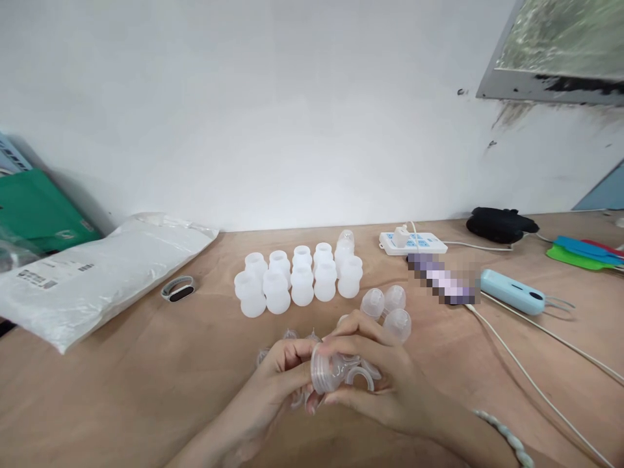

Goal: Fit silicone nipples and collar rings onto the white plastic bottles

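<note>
Both hands are closed on a clear baby bottle nipple in a ridged screw ring, which lies on its side between them. My left hand grips the ring's wide end. My right hand wraps round the narrower end. Another clear ring shows by the right fingers, partly hidden. Behind the left hand lie several clear nipples, mostly covered by the fingers. Farther back, several frosted white bottles stand upright in two rows. A clear cap tops the back-right bottle. Three clear domed caps sit beyond the right hand.
On the left are a white plastic parcel, a green package and a fitness band. A power strip, pixelated phone, light blue device, black pouch and charging cables occupy the right side.
</note>
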The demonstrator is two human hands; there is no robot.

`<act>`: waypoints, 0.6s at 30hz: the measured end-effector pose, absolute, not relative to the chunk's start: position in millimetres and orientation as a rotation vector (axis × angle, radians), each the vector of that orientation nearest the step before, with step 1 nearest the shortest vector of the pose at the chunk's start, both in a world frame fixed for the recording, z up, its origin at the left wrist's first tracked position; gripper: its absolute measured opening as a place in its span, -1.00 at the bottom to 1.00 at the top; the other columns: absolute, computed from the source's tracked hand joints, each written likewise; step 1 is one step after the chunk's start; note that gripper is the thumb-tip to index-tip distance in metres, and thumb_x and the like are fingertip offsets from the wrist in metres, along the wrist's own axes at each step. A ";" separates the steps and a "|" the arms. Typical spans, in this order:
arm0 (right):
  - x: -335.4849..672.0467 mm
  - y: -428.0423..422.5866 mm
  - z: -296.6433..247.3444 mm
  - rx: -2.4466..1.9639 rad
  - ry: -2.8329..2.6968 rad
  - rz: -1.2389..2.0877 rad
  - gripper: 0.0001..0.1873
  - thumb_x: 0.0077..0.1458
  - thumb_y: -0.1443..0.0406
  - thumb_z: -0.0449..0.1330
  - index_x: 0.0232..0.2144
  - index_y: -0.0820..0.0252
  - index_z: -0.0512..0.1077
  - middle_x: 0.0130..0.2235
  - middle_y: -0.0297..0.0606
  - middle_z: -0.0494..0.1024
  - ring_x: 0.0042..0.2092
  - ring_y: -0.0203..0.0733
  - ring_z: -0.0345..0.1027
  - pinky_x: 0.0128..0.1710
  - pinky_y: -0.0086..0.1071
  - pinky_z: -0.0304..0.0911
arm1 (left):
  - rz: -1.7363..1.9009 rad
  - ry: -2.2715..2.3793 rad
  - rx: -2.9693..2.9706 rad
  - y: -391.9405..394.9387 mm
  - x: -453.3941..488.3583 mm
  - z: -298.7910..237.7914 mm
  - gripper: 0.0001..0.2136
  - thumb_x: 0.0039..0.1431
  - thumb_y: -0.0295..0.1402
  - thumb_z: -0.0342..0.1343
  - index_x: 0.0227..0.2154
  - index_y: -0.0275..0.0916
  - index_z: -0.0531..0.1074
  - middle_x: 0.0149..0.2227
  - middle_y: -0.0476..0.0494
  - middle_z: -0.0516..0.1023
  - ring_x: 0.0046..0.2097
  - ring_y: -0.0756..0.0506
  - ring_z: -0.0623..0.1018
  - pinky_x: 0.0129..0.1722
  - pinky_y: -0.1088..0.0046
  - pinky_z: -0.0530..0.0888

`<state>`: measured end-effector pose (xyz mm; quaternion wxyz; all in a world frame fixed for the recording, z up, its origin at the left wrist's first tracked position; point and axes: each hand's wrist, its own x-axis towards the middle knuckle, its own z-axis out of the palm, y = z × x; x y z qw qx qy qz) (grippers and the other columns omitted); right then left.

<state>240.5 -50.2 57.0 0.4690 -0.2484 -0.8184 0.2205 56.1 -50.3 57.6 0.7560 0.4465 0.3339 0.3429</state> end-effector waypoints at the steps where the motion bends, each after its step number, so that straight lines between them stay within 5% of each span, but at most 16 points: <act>1: 240.0 -50.2 57.0 -0.607 -1.988 0.548 -0.73 0.15 0.18 0.31 -0.10 0.11 0.47 -0.26 -0.28 0.43 -0.27 -0.22 0.39 -0.28 -0.33 0.43 | 0.741 0.720 0.966 -50.5 56.3 58.0 -0.76 0.01 -0.21 0.34 -0.55 -0.30 0.57 -0.61 0.04 0.33 -0.55 0.07 0.23 -0.52 0.57 0.21; 6: 239.2 -47.8 53.9 -0.656 -1.821 0.791 -0.65 0.07 0.05 0.35 -0.15 0.07 0.52 -0.30 -0.30 0.41 -0.32 -0.24 0.34 -0.40 -0.38 0.34 | 0.733 0.696 0.937 -51.1 54.0 57.6 -0.73 0.03 -0.21 0.35 -0.57 -0.32 0.52 -0.59 0.04 0.34 -0.55 0.09 0.24 -0.48 0.57 0.24; 10: 248.5 -38.1 49.9 -0.640 -1.593 1.024 -0.62 0.06 0.06 0.37 -0.09 0.00 0.53 -0.26 -0.31 0.42 -0.26 -0.24 0.36 -0.28 -0.37 0.35 | 0.791 0.731 0.919 -48.5 48.4 60.6 -0.68 0.04 -0.15 0.35 -0.54 -0.31 0.47 -0.60 0.07 0.30 -0.55 0.08 0.27 -0.48 0.58 0.26; 14: 267.9 -26.7 57.4 -0.736 -1.564 0.866 -0.75 0.15 0.20 0.31 -0.09 -0.01 0.48 -0.20 -0.30 0.46 -0.15 -0.18 0.36 -0.15 -0.32 0.33 | 0.858 0.768 0.888 -41.3 40.7 64.7 -0.71 0.06 -0.19 0.33 -0.52 -0.28 0.41 -0.54 0.06 0.31 -0.51 0.06 0.30 -0.47 0.56 0.31; 18: 278.7 -27.2 74.0 -0.914 -2.032 0.702 -0.65 0.08 0.39 0.28 -0.07 0.06 0.40 -0.08 -0.26 0.46 -0.04 -0.09 0.32 -0.01 -0.19 0.25 | 0.934 0.804 0.887 -35.0 34.9 64.1 -0.75 0.10 -0.21 0.23 -0.51 -0.26 0.35 -0.46 0.04 0.32 -0.45 0.02 0.32 -0.47 0.54 0.30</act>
